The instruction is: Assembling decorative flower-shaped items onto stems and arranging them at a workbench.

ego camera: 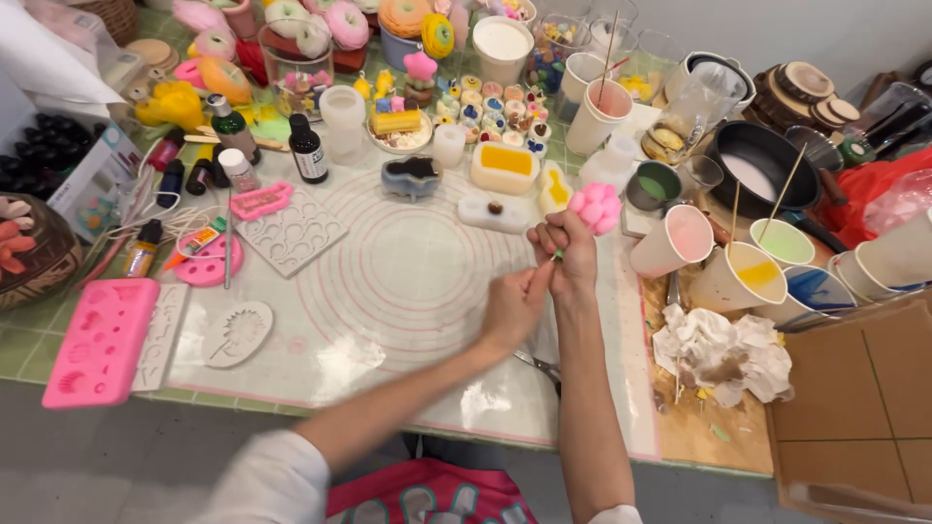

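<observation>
pink flower-shaped piece (595, 207), lobed like a small cluster of petals, sits at the top of a thin green stem (557, 255) and is held in the air above the silicone work mat (388, 281), toward the mat's right edge, not touching it. long axis of the piece-and-stem runs on a slant: flower head up and to the right, stem end down and to the left. right hand (570, 254) is clenched in a fist around the stem just below the flower head, so the head lies up-right of that grip, touching or nearly touching the top knuckles. left hand (512, 309) sits just below and to the left, fingertips pinched at the lower end of the stem where it leaves the right fist; the exact contact is small and somewhat blurred, so whether it grasps the stem or only touches it i cannot tell for sure. right hand is the nearer one to the flower head; left is nearer the stem's free end. both forearms come up from the bottom edge, left crossing diagonally from lower left, right rising almost straight. scissors (540, 367) lie on the mat under the wrists. paper cups of coloured wax (755, 275) stand to the right on the tabletop (29, 340), a crumpled tissue (723, 354) near them, a pink silicone mould (100, 340) far left.
</observation>
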